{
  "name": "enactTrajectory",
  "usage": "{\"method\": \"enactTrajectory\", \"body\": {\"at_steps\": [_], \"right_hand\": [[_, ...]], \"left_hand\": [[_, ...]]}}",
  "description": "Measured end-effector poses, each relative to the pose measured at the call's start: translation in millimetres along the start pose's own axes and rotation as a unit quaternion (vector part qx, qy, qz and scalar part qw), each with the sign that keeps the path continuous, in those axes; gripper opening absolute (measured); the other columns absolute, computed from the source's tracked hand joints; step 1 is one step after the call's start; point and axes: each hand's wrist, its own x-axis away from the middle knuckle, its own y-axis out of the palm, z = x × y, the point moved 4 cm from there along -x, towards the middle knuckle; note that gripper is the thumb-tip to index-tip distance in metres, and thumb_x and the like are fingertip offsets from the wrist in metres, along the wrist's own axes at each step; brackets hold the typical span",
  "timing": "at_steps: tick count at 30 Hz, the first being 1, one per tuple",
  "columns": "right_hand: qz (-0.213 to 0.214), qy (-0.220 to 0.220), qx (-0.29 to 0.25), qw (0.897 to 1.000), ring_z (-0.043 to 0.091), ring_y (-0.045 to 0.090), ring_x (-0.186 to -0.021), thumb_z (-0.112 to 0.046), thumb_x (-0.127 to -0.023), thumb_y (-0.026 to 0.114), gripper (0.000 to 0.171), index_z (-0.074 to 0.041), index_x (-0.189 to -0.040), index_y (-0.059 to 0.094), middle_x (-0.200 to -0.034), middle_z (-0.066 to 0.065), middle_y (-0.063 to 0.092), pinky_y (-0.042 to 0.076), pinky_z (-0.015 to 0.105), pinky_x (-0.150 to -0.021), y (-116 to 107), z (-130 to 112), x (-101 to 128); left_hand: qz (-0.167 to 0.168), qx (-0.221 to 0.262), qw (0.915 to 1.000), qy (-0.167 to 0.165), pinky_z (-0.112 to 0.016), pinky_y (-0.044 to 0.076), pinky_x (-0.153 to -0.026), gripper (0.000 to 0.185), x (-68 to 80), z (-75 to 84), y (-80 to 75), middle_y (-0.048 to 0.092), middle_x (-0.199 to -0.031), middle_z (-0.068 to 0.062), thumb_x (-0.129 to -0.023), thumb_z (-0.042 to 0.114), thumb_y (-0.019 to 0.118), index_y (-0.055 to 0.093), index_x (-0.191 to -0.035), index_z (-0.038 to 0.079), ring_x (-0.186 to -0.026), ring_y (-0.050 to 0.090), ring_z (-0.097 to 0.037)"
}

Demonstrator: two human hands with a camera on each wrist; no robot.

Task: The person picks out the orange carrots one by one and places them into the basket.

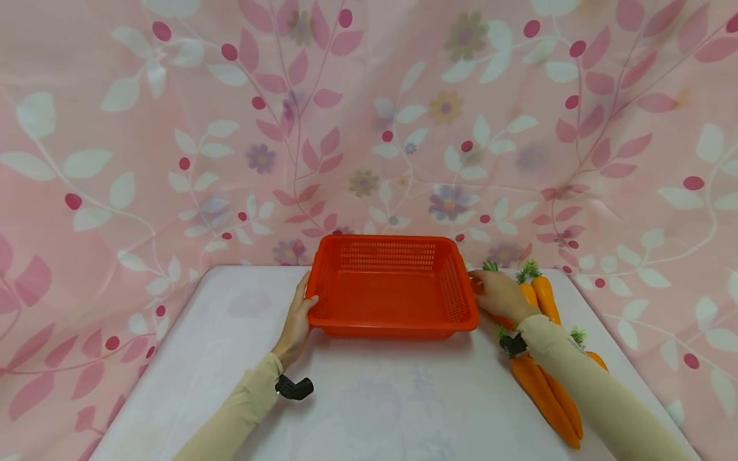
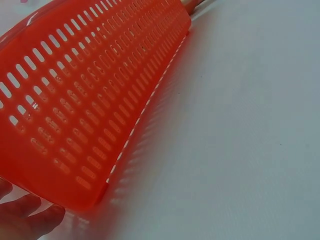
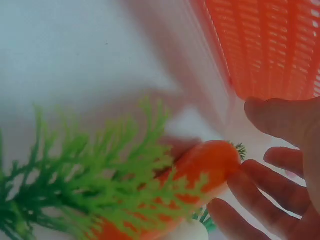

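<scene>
A red-orange plastic basket (image 1: 392,330) with slotted walls (image 2: 100,100) sits upright on the table. My left hand (image 1: 296,323) holds its left rim, thumb over the top edge and fingers (image 2: 45,220) against the outside. Beside the basket's right wall is my right hand (image 1: 500,294), its fingers spread loosely. In the right wrist view, these fingers (image 3: 270,182) lie against or very near an orange carrot (image 3: 212,160), and the thumb stands apart from them. Green leafy tops (image 3: 110,175) partly cover that carrot.
More carrots (image 1: 544,298) lie beyond the right hand, and others (image 1: 544,397) lie nearer, partly under the right forearm. A pale rounded thing (image 3: 190,231) shows below the carrot in the right wrist view. A pink floral curtain (image 1: 369,128) hangs behind the white table (image 1: 369,397).
</scene>
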Motion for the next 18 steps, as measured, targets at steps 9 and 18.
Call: {"method": "enactTrajectory", "body": {"at_steps": [9, 18], "right_hand": [[0.007, 0.041, 0.008, 0.999, 0.037, 0.065, -0.097, -0.030, -0.084, 0.073, 0.055, 0.003, -0.128, 0.062, -0.111, 0.020, 0.069, 0.054, 0.056, -0.084, 4, 8, -5], [0.008, 0.053, 0.044, 0.998, 0.040, 0.063, -0.094, -0.027, -0.084, 0.071, 0.052, 0.006, -0.123, 0.062, -0.109, 0.025, 0.067, 0.054, 0.055, -0.081, 4, 20, -4]], "left_hand": [[0.007, 0.022, 0.9997, 0.000, -0.062, 0.036, -0.108, 0.058, -0.2, -4.2, 6.9, 0.021, -0.162, -0.002, -0.106, 0.018, 0.030, 0.012, -0.157, 0.040, -0.134, 0.033, -0.050], [0.006, 0.038, 0.9993, 0.002, -0.064, 0.036, -0.107, 0.058, -0.2, -6.2, 10.1, 0.019, -0.162, 0.002, -0.105, 0.018, 0.029, 0.015, -0.156, 0.043, -0.136, 0.030, -0.050]]}}
